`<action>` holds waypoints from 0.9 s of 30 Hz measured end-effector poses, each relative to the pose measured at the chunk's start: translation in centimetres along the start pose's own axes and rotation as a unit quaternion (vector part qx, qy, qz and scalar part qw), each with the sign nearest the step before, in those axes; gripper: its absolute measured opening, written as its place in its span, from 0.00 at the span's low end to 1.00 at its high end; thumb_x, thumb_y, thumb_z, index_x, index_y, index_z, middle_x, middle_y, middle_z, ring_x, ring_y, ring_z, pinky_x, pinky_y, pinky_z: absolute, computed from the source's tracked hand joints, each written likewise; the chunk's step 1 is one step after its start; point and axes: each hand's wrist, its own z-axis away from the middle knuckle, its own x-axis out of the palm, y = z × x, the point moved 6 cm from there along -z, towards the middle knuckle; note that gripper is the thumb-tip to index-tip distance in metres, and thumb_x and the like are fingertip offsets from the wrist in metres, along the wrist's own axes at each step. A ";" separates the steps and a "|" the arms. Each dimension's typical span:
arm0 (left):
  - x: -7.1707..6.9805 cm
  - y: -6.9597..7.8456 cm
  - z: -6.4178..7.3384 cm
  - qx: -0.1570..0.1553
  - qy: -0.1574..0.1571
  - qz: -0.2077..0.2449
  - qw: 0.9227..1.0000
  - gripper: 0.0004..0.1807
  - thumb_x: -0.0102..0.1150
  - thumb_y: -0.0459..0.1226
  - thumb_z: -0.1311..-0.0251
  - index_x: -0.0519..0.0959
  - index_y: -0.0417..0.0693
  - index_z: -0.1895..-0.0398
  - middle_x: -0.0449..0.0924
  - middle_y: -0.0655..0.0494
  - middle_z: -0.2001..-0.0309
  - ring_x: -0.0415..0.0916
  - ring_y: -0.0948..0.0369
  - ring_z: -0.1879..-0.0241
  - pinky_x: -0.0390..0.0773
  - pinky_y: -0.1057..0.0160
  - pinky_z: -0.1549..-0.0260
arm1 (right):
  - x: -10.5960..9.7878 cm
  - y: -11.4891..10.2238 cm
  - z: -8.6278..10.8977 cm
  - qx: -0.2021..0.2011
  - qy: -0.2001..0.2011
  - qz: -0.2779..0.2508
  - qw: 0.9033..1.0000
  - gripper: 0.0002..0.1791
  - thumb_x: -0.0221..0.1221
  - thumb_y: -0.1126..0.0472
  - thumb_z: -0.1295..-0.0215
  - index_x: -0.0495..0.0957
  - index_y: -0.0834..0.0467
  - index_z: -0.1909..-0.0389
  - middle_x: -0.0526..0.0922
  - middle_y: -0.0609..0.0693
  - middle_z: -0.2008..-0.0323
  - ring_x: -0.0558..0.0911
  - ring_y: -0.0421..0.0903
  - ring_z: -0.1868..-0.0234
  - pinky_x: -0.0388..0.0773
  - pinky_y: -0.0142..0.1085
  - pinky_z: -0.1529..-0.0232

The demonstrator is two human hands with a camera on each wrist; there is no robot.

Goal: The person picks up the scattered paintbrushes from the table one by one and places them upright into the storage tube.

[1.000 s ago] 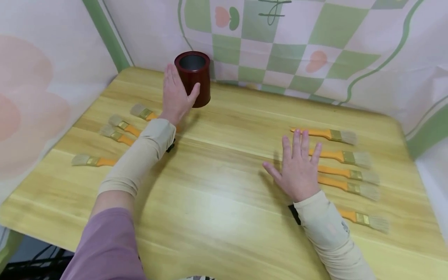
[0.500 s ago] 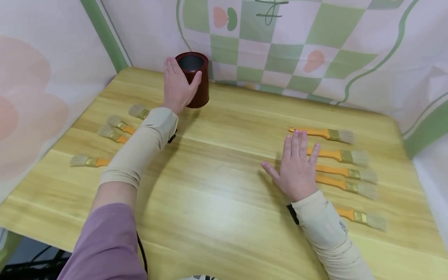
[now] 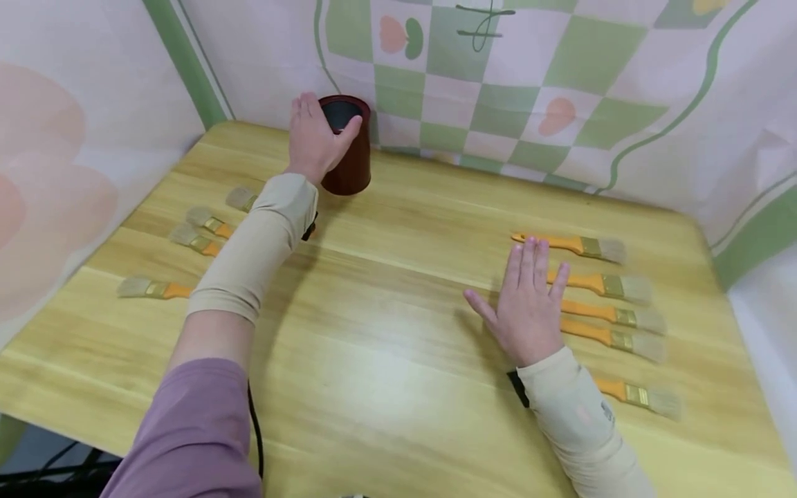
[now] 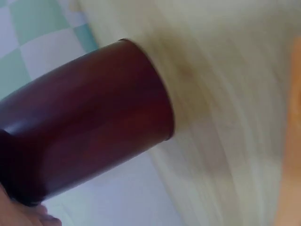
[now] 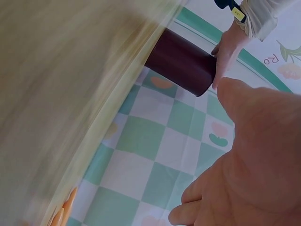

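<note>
The dark red can (image 3: 356, 162) stands near the far left corner of the table (image 3: 386, 332) in the head view. Its mouth faces up and its long axis is upright or nearly so; a slight tilt is hard to judge. The left hand (image 3: 315, 142) is at its left side and rim, thumb spread away from the fingers; whether they grip it I cannot tell. Over the table's right half, the right hand (image 3: 529, 315) has its fingers straight and thumb splayed, holding nothing, near the handles of five right-side brushes (image 3: 613, 285), whose bristles point to the table's right edge. Towards the table's left edge, the bristles of four left-side brushes (image 3: 158, 288) point that way, handles partly behind the sleeve (image 3: 255, 242).

From the left wrist, the can's axis slants across the frame, base towards the table, fingertips by the other end.

From the right wrist, the can's base meets the table's far edge, its mouth end pointing away from the table beside the left hand.
</note>
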 end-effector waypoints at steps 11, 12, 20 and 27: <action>-0.2 0.6 -0.8 -0.004 -0.066 0.021 0.998 0.57 0.37 0.69 0.41 0.35 0.37 0.24 0.36 0.42 0.23 0.37 0.53 0.23 0.44 0.63 0.26 | -0.3 0.3 0.2 0.007 -0.012 -0.005 1.000 0.55 0.42 0.29 0.34 0.42 0.72 0.27 0.36 0.65 0.25 0.35 0.59 0.23 0.32 0.67 0.31; -0.2 0.6 -0.8 -0.009 -0.075 0.019 0.997 0.57 0.36 0.69 0.41 0.34 0.37 0.24 0.36 0.43 0.23 0.37 0.54 0.23 0.44 0.63 0.26 | -0.3 0.3 0.1 0.008 -0.014 -0.004 1.000 0.55 0.42 0.29 0.34 0.42 0.72 0.27 0.36 0.65 0.25 0.35 0.59 0.23 0.32 0.67 0.31; -0.4 0.9 -0.7 -0.017 -0.128 0.003 0.992 0.58 0.35 0.70 0.42 0.32 0.38 0.24 0.36 0.43 0.23 0.41 0.54 0.23 0.47 0.62 0.26 | -0.3 0.4 0.1 0.007 -0.019 -0.001 1.000 0.54 0.44 0.31 0.33 0.42 0.71 0.27 0.36 0.64 0.24 0.35 0.59 0.23 0.32 0.67 0.31; -0.4 1.8 -0.1 0.010 -0.159 -0.014 0.987 0.60 0.33 0.71 0.43 0.30 0.37 0.25 0.36 0.42 0.23 0.43 0.52 0.24 0.49 0.60 0.26 | -0.4 0.7 0.1 0.009 -0.007 0.002 1.000 0.54 0.46 0.31 0.34 0.43 0.71 0.27 0.38 0.65 0.25 0.39 0.60 0.23 0.33 0.67 0.31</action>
